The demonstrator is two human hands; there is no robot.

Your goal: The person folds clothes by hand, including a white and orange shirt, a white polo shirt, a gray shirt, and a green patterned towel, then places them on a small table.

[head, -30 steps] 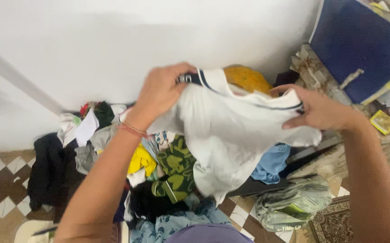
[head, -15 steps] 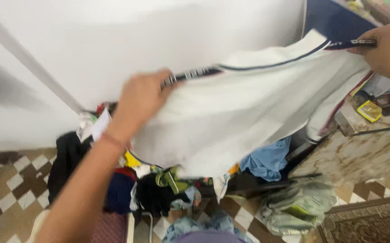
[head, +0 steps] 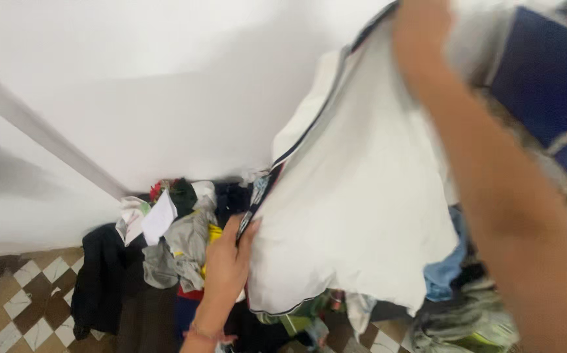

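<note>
A white shirt (head: 362,196) with dark trim along its edge hangs in front of me, stretched between both hands. My left hand (head: 228,258) grips the trimmed edge low at the centre. My right hand (head: 420,29) holds the upper end high at the top right, and its forearm runs blurred down the right side. The shirt hides part of the clothes pile behind it.
A heap of mixed clothes (head: 179,255) lies against the white wall (head: 166,98): dark, grey, yellow, green and blue pieces. A brown and white checked floor (head: 22,307) shows at the lower left. A dark blue panel (head: 545,78) stands at the top right.
My right hand has swung the shirt's upper end higher, while my left hand has dropped lower. The shirt now hangs steeply instead of spread sideways.
</note>
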